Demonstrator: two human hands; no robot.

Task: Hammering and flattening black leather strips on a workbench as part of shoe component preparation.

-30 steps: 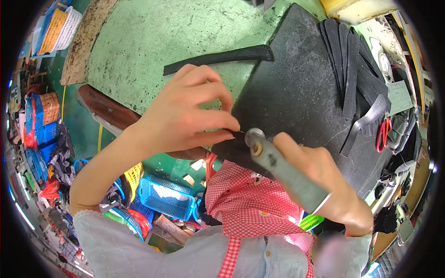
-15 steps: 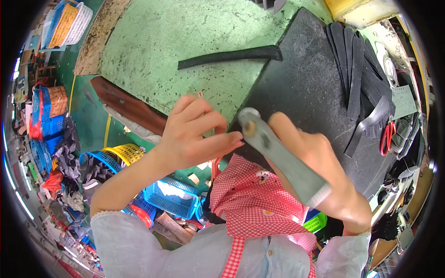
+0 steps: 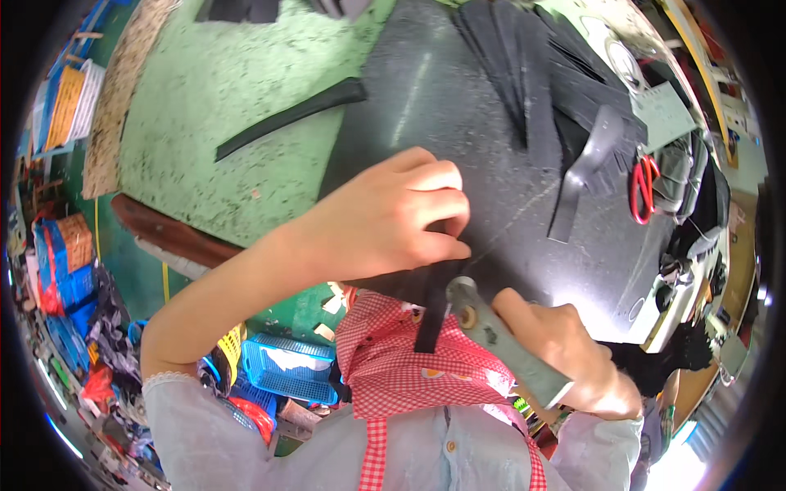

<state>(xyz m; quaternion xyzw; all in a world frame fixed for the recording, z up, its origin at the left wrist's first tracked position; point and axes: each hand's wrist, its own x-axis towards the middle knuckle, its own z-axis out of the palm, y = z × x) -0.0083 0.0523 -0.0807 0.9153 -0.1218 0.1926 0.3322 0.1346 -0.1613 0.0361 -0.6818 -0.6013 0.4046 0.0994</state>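
My left hand [image 3: 393, 217] is closed at the near edge of a black board [image 3: 409, 139], fingertips pressed on a narrow black strip [image 3: 431, 315]. The strip's lower end hangs in front of the red checked apron; its other end is hidden under the fingers. Just right of it, my right hand [image 3: 561, 348] is closed round a grey metal hammer [image 3: 512, 348], whose long head has a rounded end towards the strip and a broad, flat end towards me. The hammer's handle is mostly hidden by the hand. A second black strip [image 3: 286, 119] lies farther left on the green tabletop.
Several black strips [image 3: 524, 74] are piled at the far right, with a curved metal blade [image 3: 591, 155] on them. Red-handled scissors [image 3: 643, 190] lie beside it. A brown padded piece [image 3: 172, 233] borders the table at left. Blue baskets [image 3: 291, 368] stand below.
The view has shifted to the right. My left hand has moved over the black board, and a strip now hangs beneath its fingers. The hammer is lower, just right of the strip.
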